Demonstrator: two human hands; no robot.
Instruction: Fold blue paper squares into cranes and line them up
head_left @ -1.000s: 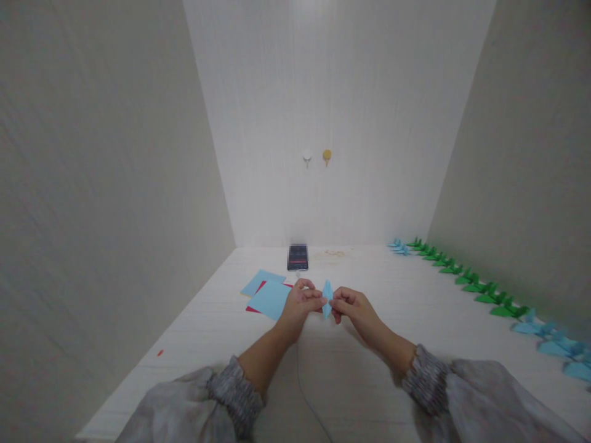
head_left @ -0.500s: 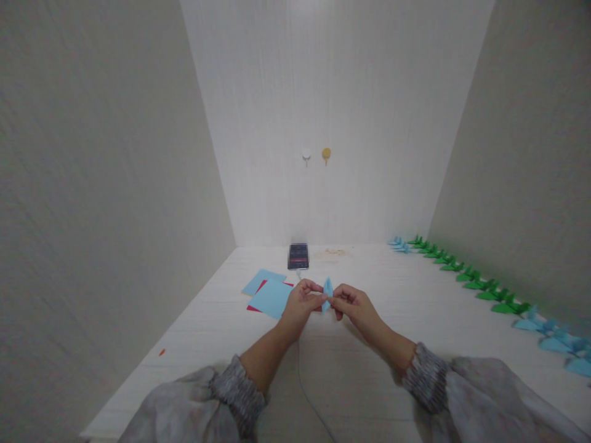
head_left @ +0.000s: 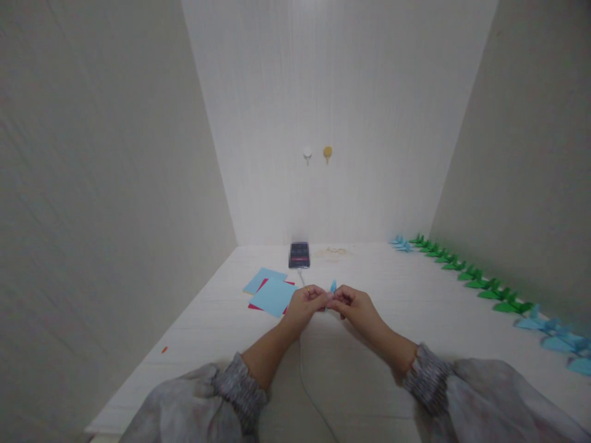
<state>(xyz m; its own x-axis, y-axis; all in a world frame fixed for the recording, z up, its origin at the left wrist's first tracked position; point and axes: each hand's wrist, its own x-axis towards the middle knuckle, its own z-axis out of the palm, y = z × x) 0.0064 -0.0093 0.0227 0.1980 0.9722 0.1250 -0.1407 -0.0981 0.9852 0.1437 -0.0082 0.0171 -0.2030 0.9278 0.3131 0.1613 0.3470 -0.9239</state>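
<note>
Between my two hands is a small folded piece of light blue paper [head_left: 333, 286], most of it covered by my fingers. My left hand [head_left: 308, 304] pinches it from the left, thumb pointing right. From the other side my right hand [head_left: 351, 301] is closed on it, with thumb and forefinger meeting the left fingertips. Beside my left hand, square blue paper sheets [head_left: 273, 297] lie over red paper [head_left: 257, 306], and another blue sheet [head_left: 264, 279] is behind them.
A phone [head_left: 299, 255] leans at the back wall, its white cable [head_left: 305, 381] running forward under my hands. Green folded paper figures [head_left: 489, 289] and blue ones [head_left: 561, 338] line the right side. An orange scrap [head_left: 164, 349] lies at left. Two hooks [head_left: 327, 152] are on the wall.
My fingertips have come together over the folded blue paper, so less of it shows. It now sticks up as a narrow tip between my hands.
</note>
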